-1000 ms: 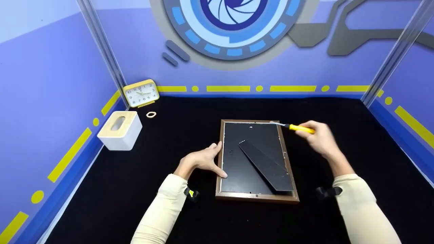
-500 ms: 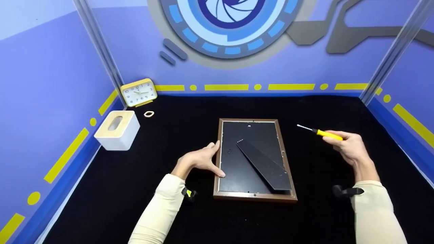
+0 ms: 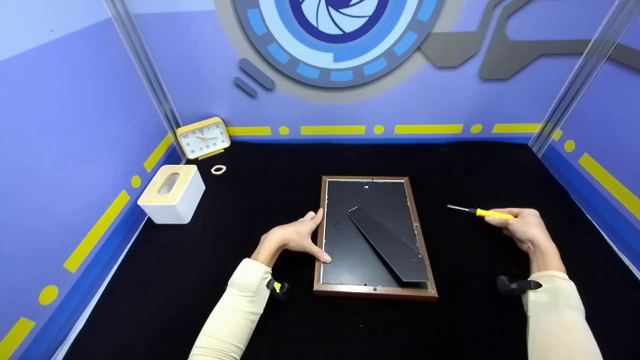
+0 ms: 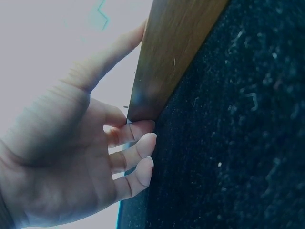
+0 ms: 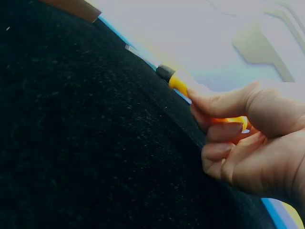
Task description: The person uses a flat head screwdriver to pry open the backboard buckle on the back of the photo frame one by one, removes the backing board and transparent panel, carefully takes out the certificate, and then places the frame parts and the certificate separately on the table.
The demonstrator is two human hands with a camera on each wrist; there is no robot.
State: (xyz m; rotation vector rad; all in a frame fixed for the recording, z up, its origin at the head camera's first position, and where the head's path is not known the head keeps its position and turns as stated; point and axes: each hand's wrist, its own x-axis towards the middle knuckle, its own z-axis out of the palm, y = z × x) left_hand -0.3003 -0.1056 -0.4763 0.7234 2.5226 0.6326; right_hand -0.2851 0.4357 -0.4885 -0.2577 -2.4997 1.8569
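Note:
A brown wooden picture frame (image 3: 350,289) lies face down, its black backing board (image 3: 390,200) upward. The black stand leg (image 3: 392,245) slants across that board. My left hand (image 3: 292,237) rests at the frame's left edge, the thumb lying over the rim and the other fingers against the side. In the left wrist view, the fingers are loosely bent beside the wooden edge (image 4: 167,52). To the right of the frame and apart from it, my right hand (image 3: 527,230) holds a screwdriver (image 3: 492,214) by its yellow handle, the metal shaft pointing left.
A black cloth (image 3: 280,330) covers the table. At the back left stand a yellow alarm clock (image 3: 204,138) and a white tissue box (image 3: 175,212) with a wooden lid. A small pale ring (image 3: 218,170) lies near them. Printed panels (image 3: 340,112) enclose the back and sides.
My right hand has drawn the screwdriver from the frame's far right corner out to the right, then slightly toward me. My left hand has stayed at the frame's left edge.

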